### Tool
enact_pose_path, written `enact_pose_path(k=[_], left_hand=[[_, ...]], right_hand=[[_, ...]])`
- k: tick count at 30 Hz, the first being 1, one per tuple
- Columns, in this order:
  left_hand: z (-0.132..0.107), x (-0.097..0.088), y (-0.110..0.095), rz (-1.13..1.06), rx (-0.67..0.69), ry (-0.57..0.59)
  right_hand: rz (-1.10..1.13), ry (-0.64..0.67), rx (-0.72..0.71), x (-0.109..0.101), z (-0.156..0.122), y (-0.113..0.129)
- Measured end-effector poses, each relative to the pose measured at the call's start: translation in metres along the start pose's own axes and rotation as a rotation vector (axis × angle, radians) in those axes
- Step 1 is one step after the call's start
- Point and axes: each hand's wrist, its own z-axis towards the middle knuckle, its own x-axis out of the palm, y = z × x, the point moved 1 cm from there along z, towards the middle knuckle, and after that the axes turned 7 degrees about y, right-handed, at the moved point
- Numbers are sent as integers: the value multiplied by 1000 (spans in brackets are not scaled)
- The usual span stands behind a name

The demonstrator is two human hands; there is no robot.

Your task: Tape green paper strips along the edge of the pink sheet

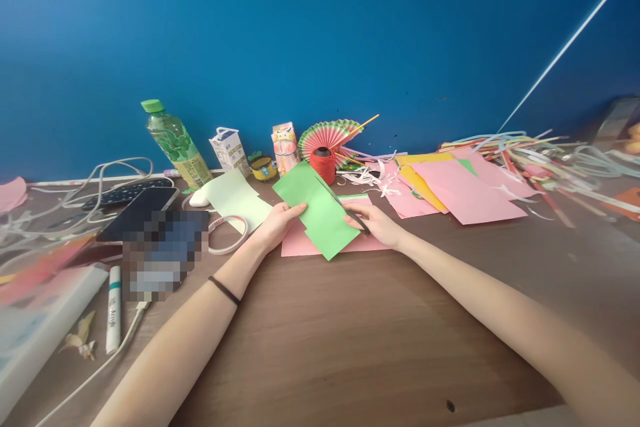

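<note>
My left hand [277, 225] pinches the left edge of a green paper sheet [317, 207] and holds it just above the brown table [350, 340]. Gripped in my right hand [379, 223] is a pair of scissors [345, 207], whose blades run up across the green sheet. A pink sheet [300, 243] lies flat under the green one. A black band circles my left wrist.
A green-capped bottle [176, 143], small cartons [230, 150], a red twine spool [323, 164] and a paper fan [330, 133] stand by the blue wall. Pink and yellow sheets [460, 193] and paper strips [550, 153] lie right. Cables, tape roll [230, 233], a glue stick [114, 310] and a phone lie left.
</note>
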Motion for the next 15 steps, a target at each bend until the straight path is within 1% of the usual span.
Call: enact_pose_path(k=[11, 15], left_hand=[[0, 1, 1, -18, -9, 16], [0, 1, 0, -22, -17, 19]], right_hand=[[63, 18, -34, 3, 0, 0], [64, 17, -23, 3, 1, -3]])
